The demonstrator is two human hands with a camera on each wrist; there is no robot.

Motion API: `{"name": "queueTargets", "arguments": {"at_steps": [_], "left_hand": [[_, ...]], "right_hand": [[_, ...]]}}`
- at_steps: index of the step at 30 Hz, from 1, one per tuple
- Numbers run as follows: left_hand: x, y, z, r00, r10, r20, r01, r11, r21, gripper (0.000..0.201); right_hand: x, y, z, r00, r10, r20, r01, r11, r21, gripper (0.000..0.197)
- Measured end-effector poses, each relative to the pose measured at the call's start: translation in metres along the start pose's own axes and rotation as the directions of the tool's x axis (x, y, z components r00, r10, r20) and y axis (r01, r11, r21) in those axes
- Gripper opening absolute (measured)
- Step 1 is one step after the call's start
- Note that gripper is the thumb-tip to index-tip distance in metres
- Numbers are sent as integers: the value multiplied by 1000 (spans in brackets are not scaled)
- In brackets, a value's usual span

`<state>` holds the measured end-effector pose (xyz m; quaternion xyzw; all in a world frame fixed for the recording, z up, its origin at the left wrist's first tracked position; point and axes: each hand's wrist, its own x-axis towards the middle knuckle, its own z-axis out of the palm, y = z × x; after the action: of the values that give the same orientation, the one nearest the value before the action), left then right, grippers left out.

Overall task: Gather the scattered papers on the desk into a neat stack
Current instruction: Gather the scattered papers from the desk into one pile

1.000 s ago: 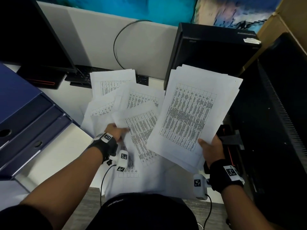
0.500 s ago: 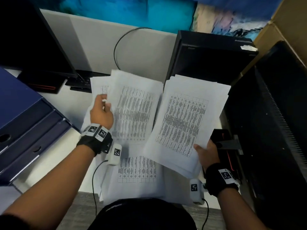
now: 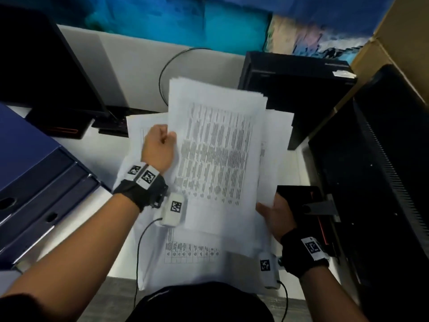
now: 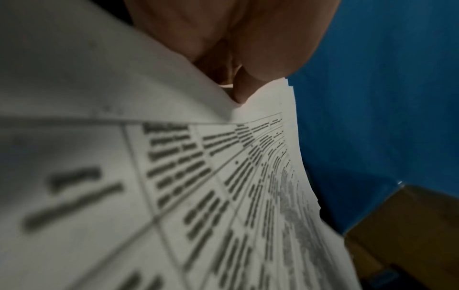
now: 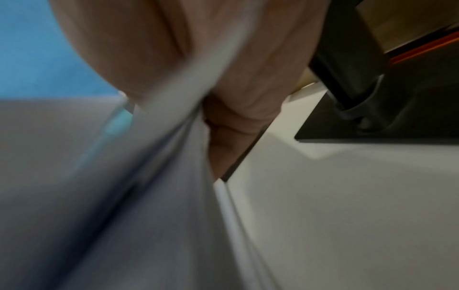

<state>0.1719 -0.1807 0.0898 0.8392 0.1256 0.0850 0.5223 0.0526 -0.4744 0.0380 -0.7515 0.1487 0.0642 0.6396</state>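
From my remote station, the head view shows both hands lifting printed sheets above the white bench [image 3: 69, 145]. My left hand [image 3: 159, 147] has its grip closed on the left edge of a raised sheaf of papers [image 3: 218, 159]; the left wrist view shows the thumb [image 4: 248, 86] pressed onto the top sheet [image 4: 174, 186] at its border, several page edges fanned beneath it. My right hand [image 3: 277, 216] holds the lower right corner of the papers, thumb on top; in the right wrist view the fingers [image 5: 248, 78] curl round blurred sheets [image 5: 149, 196], so that grip is closed on paper too. The sheaf is tilted, its far end toward the black computer case [image 3: 294, 89], and the printed table faces up. The pages on the right side stick out past the top sheet, so the edges are not squared.

More loose papers [image 3: 192, 252] lie flat on the bench under the raised sheaf, one with a grid of cells near the front edge, another [image 3: 141, 126] showing beyond my left hand. Blue file boxes [image 3: 34, 182] stand at the left, a dark monitor [image 3: 44, 66] behind them, a black monitor stand [image 3: 308, 201] just beside my right hand. A thin cable [image 3: 167, 66] loops against the white partition
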Motion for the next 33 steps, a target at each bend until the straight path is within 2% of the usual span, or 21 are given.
{"name": "queueTargets", "arguments": {"at_steps": [2, 4, 6, 9, 11, 13, 14, 15, 18, 20, 22, 23, 27, 30, 33], "left_hand": [[-13, -13, 20, 985, -143, 101, 146, 989, -19, 13], [-22, -27, 32, 969, -203, 139, 209, 977, -31, 16], [-27, -35, 35, 971, -186, 151, 197, 979, -57, 19], [-33, -37, 35, 979, -146, 139, 150, 988, -19, 28], [-38, -35, 37, 988, -94, 121, 100, 994, -47, 27], [-44, -33, 39, 992, -41, 117, 51, 995, -90, 29], [-46, -33, 40, 992, -31, 121, 45, 992, -114, 30], [-50, -31, 41, 991, -36, 128, 54, 989, -138, 31], [-55, -36, 44, 972, -128, 196, 156, 979, -134, 37], [-55, -51, 44, 931, -206, 301, 213, 977, 7, 35], [-52, -74, 42, 877, -255, 408, 171, 958, 229, 26], [-49, -83, 40, 863, -282, 418, 150, 935, 320, 23], [-35, -109, 26, 882, -389, 267, 216, 836, 504, 26], [-31, -119, 28, 858, -482, 180, 302, 754, 583, 46], [-36, -126, 44, 866, -496, 67, 324, 658, 679, 58]], "right_hand": [[-6, -9, 4, 996, -16, 85, 13, 999, 30, 39], [-11, -15, 5, 990, 1, 140, -12, 997, 73, 40], [-12, -14, 3, 986, 52, 161, -76, 987, 143, 42], [-8, -9, 1, 963, 195, 187, -250, 904, 346, 28], [-8, -6, 0, 933, 286, 218, -354, 840, 411, 46], [-6, -1, 3, 944, 257, 209, -315, 892, 324, 46], [-7, 2, 4, 962, 204, 184, -242, 947, 213, 38], [-8, 4, 4, 975, 163, 149, -180, 978, 108, 26], [-9, 14, 1, 992, 125, 28, -124, 992, -32, 30], [-10, 18, -3, 992, 121, -33, -123, 991, -58, 29], [-12, 24, -11, 990, 116, -80, -121, 991, -63, 29], [-14, 25, -15, 988, 120, -97, -126, 990, -62, 29], [-17, 33, -27, 978, 143, -150, -148, 989, -21, 32], [-19, 36, -28, 972, 157, -176, -157, 987, 12, 34], [-22, 36, -26, 973, 158, -170, -158, 987, 19, 34]]}}
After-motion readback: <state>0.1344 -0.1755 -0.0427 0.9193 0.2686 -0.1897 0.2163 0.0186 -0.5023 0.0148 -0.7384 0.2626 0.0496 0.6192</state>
